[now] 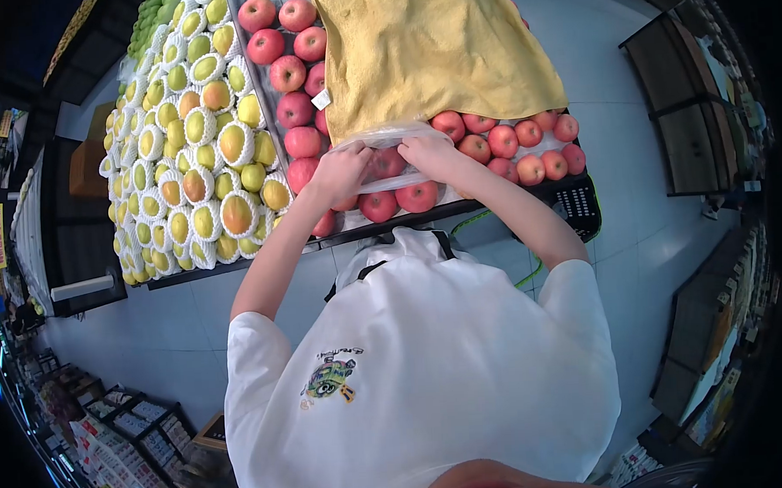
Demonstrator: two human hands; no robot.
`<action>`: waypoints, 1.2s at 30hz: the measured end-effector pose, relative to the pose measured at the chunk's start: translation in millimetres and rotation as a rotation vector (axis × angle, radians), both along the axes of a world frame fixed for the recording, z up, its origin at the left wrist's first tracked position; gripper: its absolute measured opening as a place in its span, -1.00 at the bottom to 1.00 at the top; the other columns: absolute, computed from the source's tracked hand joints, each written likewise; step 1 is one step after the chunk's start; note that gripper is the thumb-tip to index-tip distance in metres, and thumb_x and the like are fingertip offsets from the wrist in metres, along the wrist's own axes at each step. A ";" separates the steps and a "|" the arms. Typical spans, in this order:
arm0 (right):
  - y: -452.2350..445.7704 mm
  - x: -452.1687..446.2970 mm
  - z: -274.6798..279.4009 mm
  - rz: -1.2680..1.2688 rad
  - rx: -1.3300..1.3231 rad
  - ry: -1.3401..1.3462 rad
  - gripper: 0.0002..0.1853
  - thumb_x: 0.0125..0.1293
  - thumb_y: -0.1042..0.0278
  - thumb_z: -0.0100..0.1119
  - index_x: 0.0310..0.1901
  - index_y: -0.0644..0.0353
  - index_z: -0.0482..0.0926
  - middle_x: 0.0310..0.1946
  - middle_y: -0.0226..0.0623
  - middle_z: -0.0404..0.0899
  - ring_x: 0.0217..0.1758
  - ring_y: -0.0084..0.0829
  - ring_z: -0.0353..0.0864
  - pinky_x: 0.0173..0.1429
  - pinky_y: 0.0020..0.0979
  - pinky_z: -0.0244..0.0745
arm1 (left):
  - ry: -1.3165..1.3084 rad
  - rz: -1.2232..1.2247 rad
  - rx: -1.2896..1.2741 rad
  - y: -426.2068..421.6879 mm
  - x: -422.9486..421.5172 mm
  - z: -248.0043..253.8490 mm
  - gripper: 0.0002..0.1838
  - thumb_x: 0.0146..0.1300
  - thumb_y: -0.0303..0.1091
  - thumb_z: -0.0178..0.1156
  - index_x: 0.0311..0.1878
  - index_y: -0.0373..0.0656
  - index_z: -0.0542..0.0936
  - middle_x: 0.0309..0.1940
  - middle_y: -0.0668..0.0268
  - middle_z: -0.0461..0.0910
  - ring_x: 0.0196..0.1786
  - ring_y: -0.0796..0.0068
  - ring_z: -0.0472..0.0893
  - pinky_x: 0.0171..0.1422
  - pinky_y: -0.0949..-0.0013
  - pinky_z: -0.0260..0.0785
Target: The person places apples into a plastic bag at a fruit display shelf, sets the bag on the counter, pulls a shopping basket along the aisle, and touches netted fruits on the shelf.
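Note:
Both my hands are at the front edge of the apple display, holding a clear plastic bag (386, 138) between them. My left hand (344, 170) grips the bag's left side with its fingers closed. The bag's right side is in the closed fingers of my right hand (431, 155). Red apples (379, 206) lie beneath and around the bag, some of them seen through the plastic. Just beyond the hands, a yellow cloth (426, 50) covers part of the display.
Pears in white foam nets (198, 184) fill the left side of the display. A black scale with keys (574, 203) stands at the right front corner. Shelves (690, 100) stand at the far right, and a black rack (141, 421) is at the lower left.

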State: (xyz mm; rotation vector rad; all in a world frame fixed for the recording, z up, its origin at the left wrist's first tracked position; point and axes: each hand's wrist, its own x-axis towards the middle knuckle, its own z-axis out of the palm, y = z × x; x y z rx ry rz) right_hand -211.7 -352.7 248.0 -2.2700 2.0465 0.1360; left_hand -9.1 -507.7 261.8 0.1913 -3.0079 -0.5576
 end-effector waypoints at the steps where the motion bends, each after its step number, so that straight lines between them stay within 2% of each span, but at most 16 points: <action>1: -1.9 -1.4 -6.5 -0.001 0.000 -0.001 -0.68 0.29 0.38 0.14 0.06 0.20 0.58 -0.08 -0.16 0.67 0.07 -0.23 0.72 0.07 -0.26 0.66 | -0.108 0.030 -0.068 -1.0 -1.4 -0.7 -0.57 0.33 -0.27 0.27 0.21 -0.13 0.45 -0.07 0.04 0.66 -0.11 -0.10 0.71 -0.11 -0.12 0.58; 3: -6.1 -1.4 -10.8 -0.040 -0.449 -0.022 -0.67 0.29 0.38 0.13 0.08 0.21 0.58 -0.06 -0.19 0.66 0.06 -0.25 0.72 0.06 -0.29 0.66 | -0.132 0.066 -0.047 1.5 -1.0 1.6 -0.58 0.31 -0.25 0.28 0.18 -0.14 0.48 -0.07 0.03 0.67 -0.12 -0.11 0.71 -0.12 -0.13 0.59; 7: -5.1 8.0 -3.6 -0.093 -0.300 -0.022 -0.45 0.27 0.35 0.27 0.29 0.27 0.45 0.14 -0.11 0.60 0.21 -0.15 0.64 0.26 -0.23 0.57 | -0.069 0.096 -0.015 7.0 0.8 -4.0 -0.52 0.24 -0.19 0.33 0.18 -0.16 0.52 -0.06 0.02 0.70 -0.12 -0.14 0.71 -0.09 -0.10 0.61; 9: -4.0 11.9 2.6 -0.127 -0.276 -0.035 -0.20 0.01 0.28 0.54 0.30 0.32 0.41 0.18 -0.07 0.57 0.23 -0.13 0.63 0.23 -0.21 0.59 | -0.016 0.029 -0.030 2.7 4.2 -16.0 -0.56 0.24 -0.17 0.32 0.12 -0.19 0.57 -0.10 0.01 0.71 -0.13 -0.13 0.71 -0.08 -0.06 0.61; 11: -5.7 10.3 14.7 -0.148 -0.223 -0.070 -0.08 -0.13 0.25 0.62 0.32 0.31 0.39 0.15 -0.06 0.59 0.21 -0.13 0.65 0.22 -0.21 0.60 | 0.038 -0.035 -0.046 -3.6 8.9 -24.8 -0.59 0.25 -0.15 0.32 0.07 -0.21 0.62 -0.15 0.00 0.72 -0.14 -0.11 0.72 -0.08 -0.03 0.62; 13: -4.7 9.3 35.4 -0.169 -0.168 -0.105 0.04 -0.27 0.23 0.70 0.33 0.30 0.37 0.11 -0.05 0.62 0.19 -0.12 0.66 0.20 -0.20 0.60 | -0.321 -0.134 -0.181 -4.5 11.0 -13.3 -0.71 0.26 -0.15 0.31 -0.12 -0.17 0.74 -0.24 0.09 0.77 -0.07 0.06 0.76 0.00 0.04 0.62; 14: -1.8 9.7 46.8 -0.139 -0.168 -0.105 -0.34 -0.01 0.32 0.45 0.19 0.25 0.48 0.04 -0.10 0.65 0.10 -0.15 0.70 0.13 -0.21 0.63 | -0.322 -0.134 -0.178 -3.8 11.9 -6.1 -0.71 0.26 -0.15 0.31 -0.12 -0.17 0.74 -0.24 0.09 0.77 -0.07 0.06 0.76 0.00 0.04 0.62; 16: -1.4 11.2 46.7 -0.105 -0.163 -0.106 -0.68 0.25 0.40 0.20 0.04 0.20 0.58 -0.03 -0.14 0.68 0.02 -0.19 0.74 0.05 -0.22 0.66 | -0.304 -0.124 -0.323 -0.7 14.0 13.9 -0.73 0.28 -0.11 0.27 -0.34 -0.08 0.78 -0.38 0.17 0.78 -0.15 0.18 0.78 0.00 0.12 0.62; 18: -7.8 12.4 35.8 -0.133 -0.008 0.019 -0.78 0.23 0.35 0.24 -0.09 0.15 0.64 -0.06 -0.20 0.70 -0.01 -0.22 0.75 0.01 -0.20 0.65 | -0.303 -0.143 -0.339 -9.5 15.7 9.1 -0.79 0.24 -0.18 0.28 -0.30 -0.07 0.79 -0.36 0.18 0.78 -0.19 0.21 0.79 -0.03 0.13 0.63; 22: 3.9 26.0 26.5 0.100 -0.071 0.035 -0.85 0.22 0.33 0.24 -0.19 0.10 0.67 -0.19 -0.26 0.73 -0.06 -0.25 0.76 -0.04 -0.21 0.63 | -0.177 -0.260 -0.320 -21.6 19.8 16.2 -0.86 0.15 -0.22 0.31 -0.32 -0.02 0.78 -0.30 0.34 0.77 0.04 0.30 0.70 0.18 0.20 0.54; 24: 2.5 32.2 20.8 0.457 -0.238 -0.158 -0.90 0.23 0.34 0.20 -0.28 0.05 0.70 -0.33 -0.31 0.74 -0.12 -0.25 0.76 -0.04 -0.17 0.63 | -0.105 -0.377 -0.263 -22.8 18.3 21.0 -0.84 0.11 -0.22 0.33 -0.28 -0.01 0.77 -0.29 0.39 0.75 0.11 0.33 0.65 0.26 0.23 0.50; 25: -2.5 38.3 19.6 0.456 -0.069 -0.134 -0.88 0.23 0.33 0.18 -0.22 0.04 0.66 -0.21 -0.25 0.73 -0.02 -0.31 0.72 0.14 -0.26 0.56 | -0.113 -0.444 -0.261 -22.5 17.4 19.3 -0.85 0.09 -0.25 0.31 -0.26 0.04 0.76 -0.29 0.43 0.74 0.16 0.35 0.62 0.31 0.23 0.46; 29: -9.4 36.1 -27.4 0.281 -0.038 0.134 -0.85 0.23 0.37 0.17 -0.21 0.07 0.69 -0.18 -0.22 0.72 -0.02 -0.32 0.71 0.14 -0.25 0.55 | 0.003 -0.574 -0.329 -20.0 20.2 19.3 -0.92 0.13 -0.24 0.29 -0.34 0.12 0.75 -0.25 0.49 0.76 0.17 0.40 0.64 0.38 0.24 0.39; 32: -11.5 34.7 -8.2 -0.101 0.047 -0.311 -0.80 0.27 0.50 0.08 -0.24 0.12 0.74 -0.27 -0.08 0.72 -0.21 -0.12 0.70 0.00 -0.12 0.59 | -0.231 -0.529 -0.472 -18.5 25.3 12.9 -0.92 0.18 -0.23 0.28 -0.33 0.16 0.74 -0.30 0.48 0.76 0.01 0.40 0.72 0.32 0.25 0.43; 34: -11.6 37.3 -0.4 -0.052 -0.335 -0.471 -0.79 0.30 0.51 0.05 -0.20 0.16 0.72 -0.32 -0.02 0.68 -0.23 -0.06 0.68 -0.02 -0.10 0.57 | -0.309 -0.477 -0.440 -16.8 26.0 18.8 -0.91 0.19 -0.31 0.24 -0.29 0.07 0.72 -0.33 0.44 0.74 -0.10 0.36 0.72 0.26 0.27 0.45; 36: -11.7 35.5 -4.9 0.019 -0.408 -0.451 -0.81 0.30 0.49 0.07 -0.21 0.16 0.71 -0.33 -0.06 0.68 -0.23 -0.09 0.68 -0.05 -0.11 0.57 | -0.390 -0.424 -0.411 -16.7 27.3 18.7 -0.89 0.21 -0.38 0.20 -0.26 -0.03 0.70 -0.37 0.40 0.72 -0.20 0.32 0.73 0.21 0.28 0.47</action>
